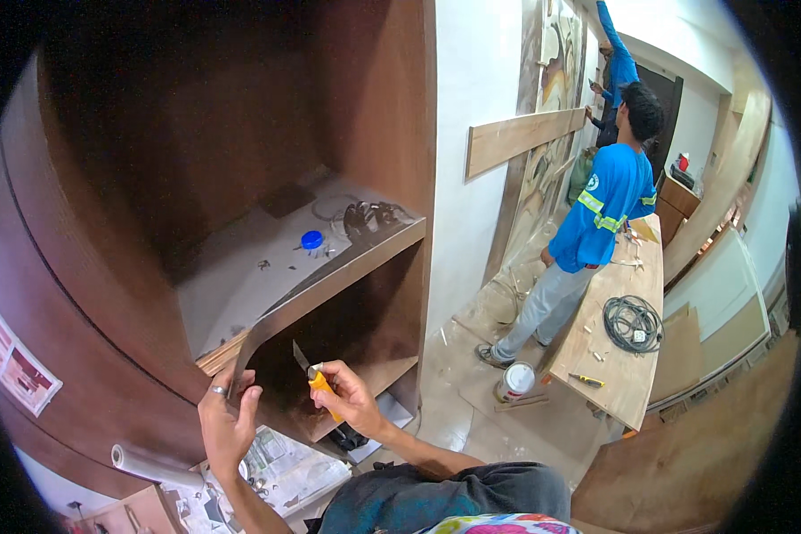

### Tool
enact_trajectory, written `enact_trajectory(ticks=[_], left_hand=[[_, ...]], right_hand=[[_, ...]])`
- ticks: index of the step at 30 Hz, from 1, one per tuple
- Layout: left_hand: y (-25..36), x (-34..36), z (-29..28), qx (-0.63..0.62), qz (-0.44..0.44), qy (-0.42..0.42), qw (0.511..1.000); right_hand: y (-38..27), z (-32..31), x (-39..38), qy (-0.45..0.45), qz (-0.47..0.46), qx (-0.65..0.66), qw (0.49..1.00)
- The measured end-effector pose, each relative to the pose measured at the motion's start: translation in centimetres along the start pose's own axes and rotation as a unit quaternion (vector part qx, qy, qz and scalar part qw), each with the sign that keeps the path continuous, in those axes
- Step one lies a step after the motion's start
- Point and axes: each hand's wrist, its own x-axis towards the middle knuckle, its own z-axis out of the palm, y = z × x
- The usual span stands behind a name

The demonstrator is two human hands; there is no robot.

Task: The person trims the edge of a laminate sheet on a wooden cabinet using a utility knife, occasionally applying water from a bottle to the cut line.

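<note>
The right hand [351,400] is closed around a yellow utility knife [321,389], its blade pointing up, near but apart from a thin dark strip [248,349]; the left hand [227,425] pinches that strip's lower end between thumb and fingers, while the rest runs up toward the front edge of a cabinet shelf [240,254], on which lie a round blue lid [311,239] and small scraps; farther right, a person in a blue shirt [603,200] stands beside a wooden table [601,343] bearing a coiled black cable [630,320]
</note>
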Motion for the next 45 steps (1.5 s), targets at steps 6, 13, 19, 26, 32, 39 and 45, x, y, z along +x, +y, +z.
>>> enact_trajectory(ticks=[6,13,19,26,32,39,45], left_hand=[[1.6,1.7,-0.3,0.190,0.047,0.014,0.981],[3.0,2.0,-0.9,0.350,0.076,0.007,0.934],[2.1,1.7,-0.1,0.382,0.060,0.003,0.922],[2.1,1.4,0.2,0.428,0.085,0.020,0.900],[2.4,1.3,0.7,0.483,0.118,0.017,0.867],[2.8,1.2,1.2,0.501,0.128,0.018,0.856],[2.5,0.7,0.3,0.522,0.124,0.013,0.844]], right_hand=[[0.3,1.0,-0.5,0.029,-0.044,0.001,0.999],[0.7,1.0,-2.8,0.057,0.008,-0.049,0.997],[4.6,-0.2,-4.3,0.107,0.038,-0.106,0.988],[5.2,1.2,-5.0,0.099,0.038,-0.069,0.992],[6.3,1.9,-5.4,0.096,0.051,-0.081,0.991],[6.3,2.1,-6.1,0.094,0.098,-0.055,0.989],[8.1,2.5,-6.0,0.077,0.070,-0.075,0.992]])
